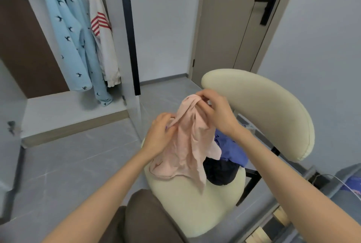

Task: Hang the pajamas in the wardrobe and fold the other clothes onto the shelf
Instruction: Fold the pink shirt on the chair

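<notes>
Up over the chair seat (195, 207) now: a thin, soft pink garment (185, 145), crumpled and draping in long folds, lower hem touching the cushion. Right hand (216, 112) curled on the top edge, fingers pinching a bunched fold. Left hand (159, 133) lower down, clamped on the left side of the same cloth.

Cream chair, smooth padded seat, rounded, with a broad curved backrest (263, 110) behind on the right. On the seat, behind the pink cloth: a rumpled blue garment (232, 149) and, touching it, a dark navy one (220, 170) in a rounded heap, both partly hidden by the hanging pink.

Over on the left, inside the open wardrobe (120, 57): light blue pajamas (72, 43) with small dark bird prints, hanging, and a white garment with red stripes (103, 34) right beside them, hems close over the pale bottom board (64, 110).

Grey marbled floor tiles (68, 164) between wardrobe and chair. Beige door (230, 28) with a black lever handle (270, 2) at the back. Brown trouser leg (148, 217) at the bottom edge, against the seat front.
</notes>
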`<state>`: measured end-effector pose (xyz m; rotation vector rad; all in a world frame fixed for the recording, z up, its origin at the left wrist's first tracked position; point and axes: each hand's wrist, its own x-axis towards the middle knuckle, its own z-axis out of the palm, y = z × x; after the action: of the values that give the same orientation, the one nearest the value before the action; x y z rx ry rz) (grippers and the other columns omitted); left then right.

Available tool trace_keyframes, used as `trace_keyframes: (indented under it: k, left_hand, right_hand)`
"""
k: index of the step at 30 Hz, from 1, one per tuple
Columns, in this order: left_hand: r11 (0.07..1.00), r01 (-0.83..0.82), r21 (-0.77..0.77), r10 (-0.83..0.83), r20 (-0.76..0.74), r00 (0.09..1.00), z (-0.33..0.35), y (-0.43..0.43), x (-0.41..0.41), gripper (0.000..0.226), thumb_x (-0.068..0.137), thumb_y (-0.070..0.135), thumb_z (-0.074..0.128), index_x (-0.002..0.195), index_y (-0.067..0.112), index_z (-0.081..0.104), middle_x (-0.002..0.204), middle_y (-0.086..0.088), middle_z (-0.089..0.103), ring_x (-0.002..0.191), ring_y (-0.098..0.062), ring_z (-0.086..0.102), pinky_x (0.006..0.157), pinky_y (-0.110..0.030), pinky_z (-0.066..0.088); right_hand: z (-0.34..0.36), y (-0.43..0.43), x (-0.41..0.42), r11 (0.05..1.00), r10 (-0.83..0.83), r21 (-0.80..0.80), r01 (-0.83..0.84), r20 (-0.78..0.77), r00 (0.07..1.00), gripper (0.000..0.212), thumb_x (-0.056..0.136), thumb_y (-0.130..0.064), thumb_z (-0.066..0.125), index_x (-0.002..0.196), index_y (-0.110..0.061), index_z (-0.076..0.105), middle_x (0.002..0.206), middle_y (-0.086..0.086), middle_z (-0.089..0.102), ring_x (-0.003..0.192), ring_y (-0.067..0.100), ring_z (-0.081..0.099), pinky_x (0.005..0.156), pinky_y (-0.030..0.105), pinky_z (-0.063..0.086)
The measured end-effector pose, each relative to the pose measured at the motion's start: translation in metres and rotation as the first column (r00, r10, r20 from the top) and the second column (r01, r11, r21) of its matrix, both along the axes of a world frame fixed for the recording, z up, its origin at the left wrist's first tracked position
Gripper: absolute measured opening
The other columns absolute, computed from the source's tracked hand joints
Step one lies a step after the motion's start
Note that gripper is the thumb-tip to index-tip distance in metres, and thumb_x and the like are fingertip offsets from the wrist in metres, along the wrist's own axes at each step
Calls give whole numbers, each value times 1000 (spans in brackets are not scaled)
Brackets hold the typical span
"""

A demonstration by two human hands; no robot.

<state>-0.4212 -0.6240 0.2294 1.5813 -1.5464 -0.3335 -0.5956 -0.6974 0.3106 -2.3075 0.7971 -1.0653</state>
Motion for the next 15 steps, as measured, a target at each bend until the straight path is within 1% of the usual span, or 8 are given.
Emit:
trace_keyframes:
  k: [2, 4, 6, 9, 10, 12, 14, 15]
  left_hand:
    - [998, -58, -31, 55, -85, 995, 19, 4, 8, 31, 92, 7, 44, 77, 34, 50, 69, 22, 54, 74, -3, 53, 58, -15, 32]
    - [993, -99, -60, 88, -175, 981, 41, 8, 19, 33, 93, 4, 40, 74, 30, 50, 61, 17, 51, 60, 1, 46, 54, -11, 32]
    - [981, -151, -119, 125, -199, 972, 64, 13, 31, 27, 93, 1, 41, 76, 19, 53, 64, 11, 48, 59, 0, 43, 55, -10, 32]
    - [967, -172, -186, 128, -230, 965, 95, 24, 48, 19, 93, 2, 44, 90, 12, 60, 77, 9, 55, 68, 7, 49, 62, -8, 35]
    - [964, -177, -197, 136, -203, 970, 101, 28, 54, 18, 94, 4, 45, 92, 13, 61, 80, 9, 57, 73, 7, 50, 64, -9, 35]
    - [959, -215, -186, 205, -70, 976, 106, 37, 63, 13, 93, 13, 51, 93, 17, 64, 82, 6, 57, 81, -5, 47, 69, -20, 33]
    - [954, -249, -164, 257, 24, 966, 108, 47, 66, 5, 90, 21, 59, 90, 24, 64, 75, 4, 51, 76, -9, 42, 66, -24, 31]
    - [958, -239, -160, 243, 4, 970, 109, 53, 64, 5, 89, 22, 60, 89, 27, 62, 70, 4, 49, 69, -7, 42, 62, -22, 32]
  right_hand:
    - [16, 5, 8, 1000, 4, -1, -4, 67, 998, 10, 94, -14, 55, 93, -13, 65, 89, -6, 62, 80, -1, 53, 72, 10, 38]
    - [31, 8, 13, 1000, -23, 7, 22, 113, 993, 11, 94, -15, 55, 93, -10, 65, 89, -3, 63, 79, 4, 52, 71, 14, 40]
    - [45, 10, 16, 996, -77, -29, 80, 103, 992, 13, 95, -18, 53, 92, -14, 65, 85, -5, 62, 77, 7, 50, 68, 16, 38]
    - [65, 12, 22, 980, -188, -72, 186, -18, 982, 24, 95, -31, 51, 80, -17, 63, 68, -11, 56, 69, 8, 46, 61, 23, 35]
    - [71, 14, 25, 986, -165, -21, 164, -39, 986, 32, 94, -36, 52, 70, -15, 57, 61, -9, 52, 62, 9, 44, 57, 25, 33]
    - [82, 21, 34, 991, -43, 124, 44, -10, 999, 46, 93, -39, 54, 59, -13, 39, 55, -6, 35, 54, 9, 31, 51, 25, 25]
    - [91, 30, 45, 975, 23, 218, -36, 65, 998, 45, 94, -37, 54, 59, -15, 36, 57, -6, 31, 53, 8, 28, 50, 23, 22]
    - [94, 35, 51, 965, 38, 255, -66, 113, 993, 45, 95, -36, 54, 59, -16, 37, 57, -7, 32, 53, 8, 29, 49, 21, 24]
